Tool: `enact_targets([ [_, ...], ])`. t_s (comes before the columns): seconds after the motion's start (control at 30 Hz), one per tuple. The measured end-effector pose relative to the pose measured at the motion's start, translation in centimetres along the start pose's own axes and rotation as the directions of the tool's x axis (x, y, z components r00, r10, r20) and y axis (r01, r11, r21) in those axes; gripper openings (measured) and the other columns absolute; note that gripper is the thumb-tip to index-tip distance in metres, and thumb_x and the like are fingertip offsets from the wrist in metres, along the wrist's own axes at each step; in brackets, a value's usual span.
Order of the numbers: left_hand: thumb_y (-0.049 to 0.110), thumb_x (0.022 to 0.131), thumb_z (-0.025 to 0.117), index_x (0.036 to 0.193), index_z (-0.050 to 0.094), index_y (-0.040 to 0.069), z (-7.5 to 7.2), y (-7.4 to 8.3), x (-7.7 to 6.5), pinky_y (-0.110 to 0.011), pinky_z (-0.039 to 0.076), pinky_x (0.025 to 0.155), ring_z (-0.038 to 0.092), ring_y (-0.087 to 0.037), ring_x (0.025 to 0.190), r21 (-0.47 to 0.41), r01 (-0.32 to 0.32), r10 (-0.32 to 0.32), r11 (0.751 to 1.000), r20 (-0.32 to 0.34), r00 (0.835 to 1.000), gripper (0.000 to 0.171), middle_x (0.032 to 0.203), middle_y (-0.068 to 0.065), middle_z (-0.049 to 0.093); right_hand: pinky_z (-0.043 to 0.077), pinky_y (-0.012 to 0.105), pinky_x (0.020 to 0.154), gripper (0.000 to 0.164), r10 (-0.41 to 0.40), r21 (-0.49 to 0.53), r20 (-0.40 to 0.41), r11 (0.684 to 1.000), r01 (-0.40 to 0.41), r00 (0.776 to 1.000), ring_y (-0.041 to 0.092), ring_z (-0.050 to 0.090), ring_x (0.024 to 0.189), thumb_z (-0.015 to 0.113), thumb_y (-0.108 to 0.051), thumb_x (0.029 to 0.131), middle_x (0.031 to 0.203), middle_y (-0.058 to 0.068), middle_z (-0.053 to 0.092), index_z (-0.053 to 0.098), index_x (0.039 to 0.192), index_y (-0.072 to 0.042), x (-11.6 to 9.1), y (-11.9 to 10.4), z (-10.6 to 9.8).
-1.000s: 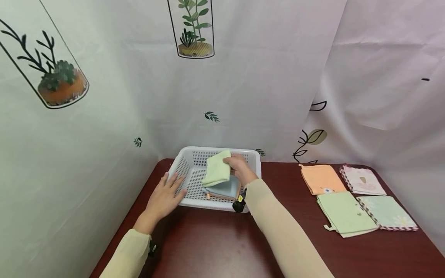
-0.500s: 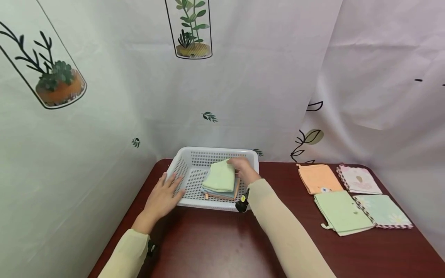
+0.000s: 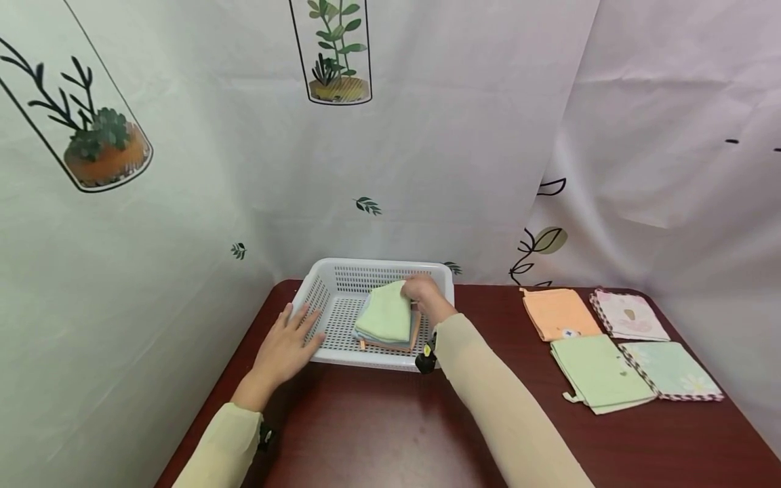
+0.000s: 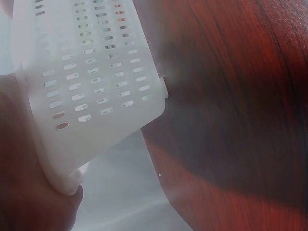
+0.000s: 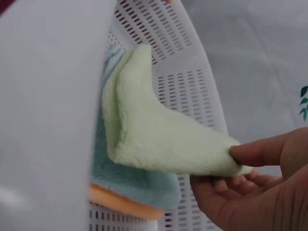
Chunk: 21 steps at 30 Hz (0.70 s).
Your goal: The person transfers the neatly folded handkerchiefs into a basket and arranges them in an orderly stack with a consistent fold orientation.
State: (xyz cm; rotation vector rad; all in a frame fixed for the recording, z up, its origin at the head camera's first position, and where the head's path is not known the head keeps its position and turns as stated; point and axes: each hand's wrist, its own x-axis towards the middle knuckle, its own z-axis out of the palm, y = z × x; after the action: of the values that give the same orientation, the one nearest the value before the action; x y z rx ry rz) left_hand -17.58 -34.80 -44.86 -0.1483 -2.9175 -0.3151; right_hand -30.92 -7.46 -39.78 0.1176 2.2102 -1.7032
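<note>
In the head view a white perforated plastic basket (image 3: 342,359) stands at the back of the table. Its right half holds a folded blue towel (image 5: 144,183) lying over an orange towel (image 5: 125,204). A folded pale green towel (image 3: 386,315) rests over the blue one, its near edge down and its far right corner raised. My right hand (image 3: 427,298) pinches that corner between thumb and fingers, as the right wrist view shows. With fingers spread, my left hand (image 3: 287,346) rests on the basket's left rim; the left wrist view shows only part of this hand (image 4: 29,163) beside the basket wall.
On the dark red table (image 3: 366,427), to the right, lie several folded towels: an orange one (image 3: 561,315), a pink-white one (image 3: 631,315), a green one (image 3: 601,373) and a mint one (image 3: 671,369). A printed curtain (image 3: 427,169) hangs close behind and to the left.
My right hand has lowered the pale green towel onto the blue one, moving slightly right. The left hand has stayed on the basket rim.
</note>
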Motion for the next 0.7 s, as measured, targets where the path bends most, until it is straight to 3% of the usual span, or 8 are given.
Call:
enact_targets([
  [0.27, 0.044, 0.103, 0.051, 0.153, 0.046, 0.010, 0.0, -0.1, 0.1, -0.061, 0.013, 0.122, 0.012, -0.049, 0.152, -0.002, -0.010, 0.010, 1.000, -0.001, 1.000, 0.060, 0.162, -0.019, 0.034, 0.057, 0.038, 0.080, 0.039, -0.099, -0.085, 0.071, 0.991, 0.105, 0.993, 0.025, 0.064, 0.100, 0.054, 0.007, 0.094, 0.121, 0.014, 0.065, 0.067, 0.128, -0.008, -0.8, -1.4, 0.3],
  [0.4, 0.043, 0.103, 0.052, 0.153, 0.046, 0.010, 0.0, -0.1, 0.2, -0.061, 0.013, 0.123, 0.012, -0.049, 0.152, -0.005, -0.012, 0.012, 1.000, -0.008, 1.000, 0.060, 0.162, -0.019, 0.034, 0.057, 0.042, 0.086, 0.038, -0.090, -0.093, 0.072, 0.991, 0.097, 0.993, 0.028, 0.064, 0.104, 0.052, 0.008, 0.095, 0.124, 0.016, 0.063, 0.065, 0.129, -0.004, -0.4, -1.4, 0.2],
  [0.6, 0.045, 0.103, 0.050, 0.154, 0.045, 0.011, 0.1, 0.0, 0.2, -0.061, 0.014, 0.122, 0.012, -0.049, 0.152, -0.007, -0.006, 0.006, 1.000, 0.000, 1.000, 0.062, 0.162, -0.019, 0.033, 0.052, 0.046, 0.101, 0.042, -0.004, -0.161, 0.004, 0.987, 0.005, 1.000, 0.031, 0.057, 0.124, 0.048, 0.006, 0.098, 0.141, 0.019, 0.055, 0.055, 0.139, 0.002, 0.6, -0.8, -0.3],
  [0.7, 0.045, 0.103, 0.050, 0.154, 0.045, 0.011, 0.0, -0.1, 0.2, -0.062, 0.014, 0.122, 0.012, -0.049, 0.152, -0.003, -0.005, 0.005, 1.000, 0.002, 1.000, 0.062, 0.162, -0.019, 0.034, 0.051, 0.044, 0.103, 0.043, -0.015, -0.178, -0.015, 0.984, 0.012, 1.000, 0.029, 0.055, 0.124, 0.050, 0.003, 0.098, 0.144, 0.019, 0.054, 0.053, 0.141, 0.002, 0.7, -0.9, -0.7],
])
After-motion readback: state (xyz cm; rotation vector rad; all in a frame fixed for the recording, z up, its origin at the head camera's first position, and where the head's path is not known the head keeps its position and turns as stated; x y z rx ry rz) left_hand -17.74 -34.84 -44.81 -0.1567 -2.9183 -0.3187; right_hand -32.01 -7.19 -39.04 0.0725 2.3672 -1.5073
